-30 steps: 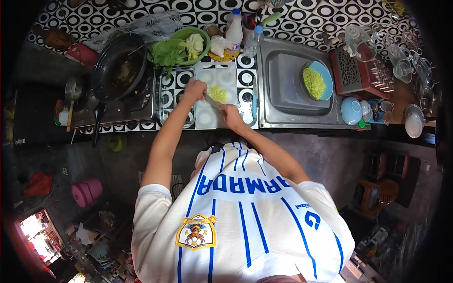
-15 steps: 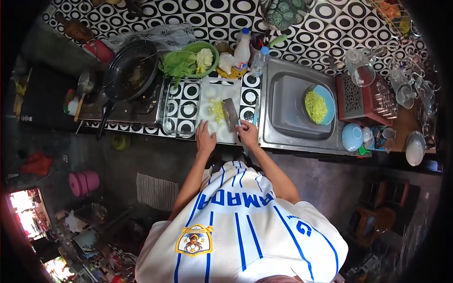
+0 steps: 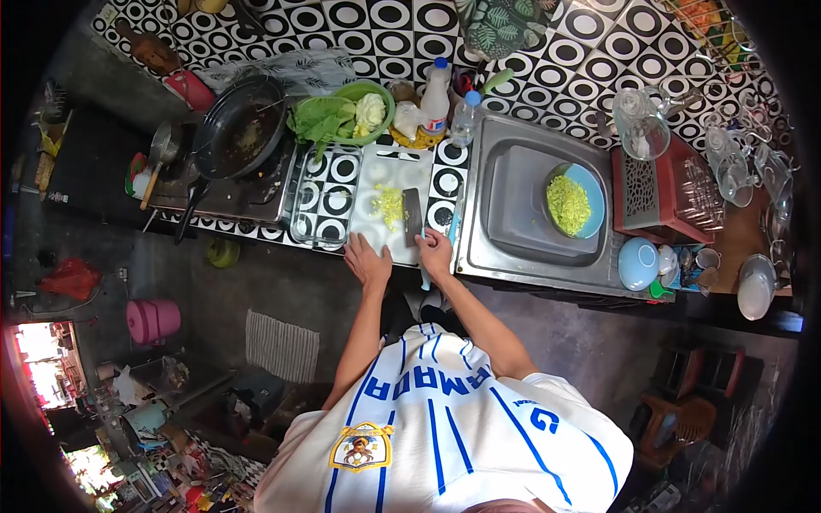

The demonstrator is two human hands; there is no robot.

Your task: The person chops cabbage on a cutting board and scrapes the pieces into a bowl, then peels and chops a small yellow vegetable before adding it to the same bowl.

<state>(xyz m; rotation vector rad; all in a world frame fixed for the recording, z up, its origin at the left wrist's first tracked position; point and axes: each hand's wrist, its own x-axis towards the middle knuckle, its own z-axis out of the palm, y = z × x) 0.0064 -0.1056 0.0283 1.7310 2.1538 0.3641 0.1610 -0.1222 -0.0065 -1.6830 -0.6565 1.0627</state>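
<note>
My right hand [image 3: 434,253] is closed round the light blue handle of a cleaver [image 3: 413,215], whose dark blade stands beside chopped yellow-green vegetable [image 3: 390,205]. All of this is on a white cutting board [image 3: 368,171]. At the board's near left edge lies my left hand [image 3: 368,259], its fingers spread and holding nothing. To the right, a blue bowl [image 3: 596,192] of finely chopped vegetable [image 3: 568,205] sits in the sink [image 3: 517,214]. A green basket [image 3: 386,101] behind the board bears leafy greens [image 3: 321,121] and a pale cabbage piece [image 3: 370,113].
A glass dish [image 3: 321,238] lies left of the board, and a black wok [image 3: 239,132] rests on the stove. Bottles [image 3: 436,98] stand behind the board. A red rack [image 3: 637,188] and an upturned blue bowl [image 3: 638,263] are right of the sink.
The cleaver has turned more upright and its handle now points toward my body. My right hand has moved slightly left and nearer to me; my left hand is a little lower, fingers spread.
</note>
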